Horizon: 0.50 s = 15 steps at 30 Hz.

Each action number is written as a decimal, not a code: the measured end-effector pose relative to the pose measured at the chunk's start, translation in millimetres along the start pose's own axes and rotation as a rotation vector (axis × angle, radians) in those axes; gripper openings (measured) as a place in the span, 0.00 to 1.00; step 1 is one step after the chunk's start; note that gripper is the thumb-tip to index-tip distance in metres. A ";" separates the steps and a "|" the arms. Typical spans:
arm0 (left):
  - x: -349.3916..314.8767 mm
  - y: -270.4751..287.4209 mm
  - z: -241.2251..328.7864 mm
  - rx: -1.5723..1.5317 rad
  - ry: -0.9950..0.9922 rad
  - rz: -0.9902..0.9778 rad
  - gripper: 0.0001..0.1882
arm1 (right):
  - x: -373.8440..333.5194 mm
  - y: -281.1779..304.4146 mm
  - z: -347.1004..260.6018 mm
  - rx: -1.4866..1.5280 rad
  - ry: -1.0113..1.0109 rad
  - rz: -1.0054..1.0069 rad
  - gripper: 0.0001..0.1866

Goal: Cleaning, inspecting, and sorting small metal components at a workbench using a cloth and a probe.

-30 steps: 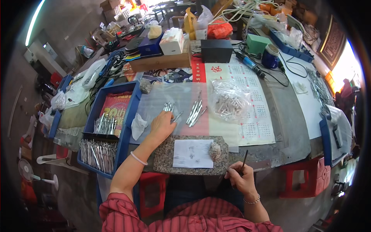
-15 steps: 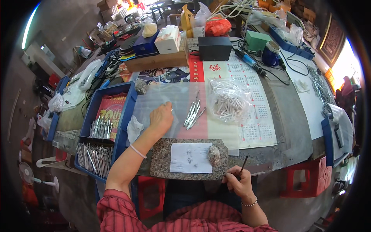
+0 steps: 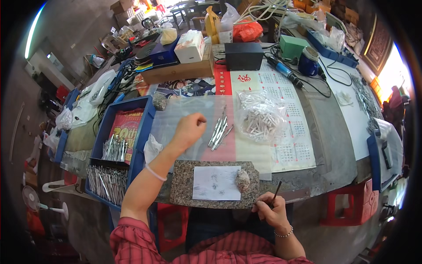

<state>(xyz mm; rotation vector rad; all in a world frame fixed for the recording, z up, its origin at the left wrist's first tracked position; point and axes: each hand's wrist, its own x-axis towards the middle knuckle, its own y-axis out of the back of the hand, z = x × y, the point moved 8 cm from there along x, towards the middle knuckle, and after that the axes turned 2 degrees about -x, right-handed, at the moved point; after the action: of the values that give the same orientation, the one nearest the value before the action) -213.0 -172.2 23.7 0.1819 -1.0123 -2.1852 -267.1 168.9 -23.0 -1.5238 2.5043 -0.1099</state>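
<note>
My left hand hovers over a translucent plastic sheet, left of a small bunch of slender silver metal tools. Its fingers are curled together; what they hold, if anything, is too small to make out. At the bench's front edge my right hand pinches a thin dark stick, which points upward. Between my arms a speckled stone slab carries a marked white paper and a rough greyish lump at the paper's right edge.
A blue bin of many metal tools stands left. Beyond the slab lie a clear bag of white sticks and a calendar sheet. Farther back are a black box, a blue handpiece with cables, and a blue jar.
My left hand has shifted right, toward the bunch of metal tools, and its wrist has turned. The right hand and the dark stick have stayed nearly in place.
</note>
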 end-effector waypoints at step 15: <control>10.0 -23.3 -23.0 0.135 0.045 0.010 0.12 | -2.5 -7.3 2.1 -0.026 0.022 0.005 0.03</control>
<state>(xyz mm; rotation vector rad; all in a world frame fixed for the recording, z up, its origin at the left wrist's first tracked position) -224.0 -182.6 -7.0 0.2866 -1.1340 -2.0954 -259.2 167.8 -23.5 -1.5335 2.5360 -0.0944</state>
